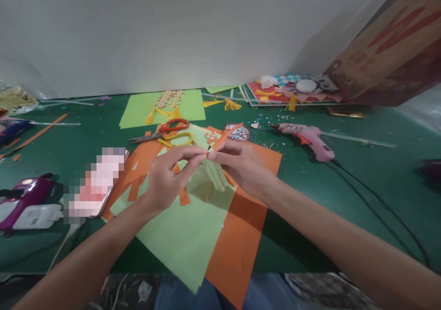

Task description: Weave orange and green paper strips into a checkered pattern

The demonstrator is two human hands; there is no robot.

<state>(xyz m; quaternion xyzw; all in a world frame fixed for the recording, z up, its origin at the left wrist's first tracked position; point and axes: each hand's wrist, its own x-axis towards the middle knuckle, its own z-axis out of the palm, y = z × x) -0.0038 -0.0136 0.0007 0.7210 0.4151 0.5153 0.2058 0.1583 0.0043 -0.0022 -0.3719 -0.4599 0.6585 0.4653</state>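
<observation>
My left hand (167,177) and my right hand (246,165) meet over the paper, both closed in a pinch. Between their fingertips is a small piece of paper strips. Its light green strips (216,176) hang down below the fingers, and an orange paper strip (229,134) sticks up from the right hand. The fingertips hide the crossing point. Beneath lie light green sheets (175,241) and an orange sheet (237,241). Scissors (160,135) with red and yellow handles rest just beyond the left hand, near cut orange strips (138,160).
A pink glue gun (312,140) lies at right with its cable trailing. At left are a phone (96,186) and a purple device (25,200). Behind stand a woven paper piece with tassels (169,99), a craft pile (268,92) and a paper bag (389,48).
</observation>
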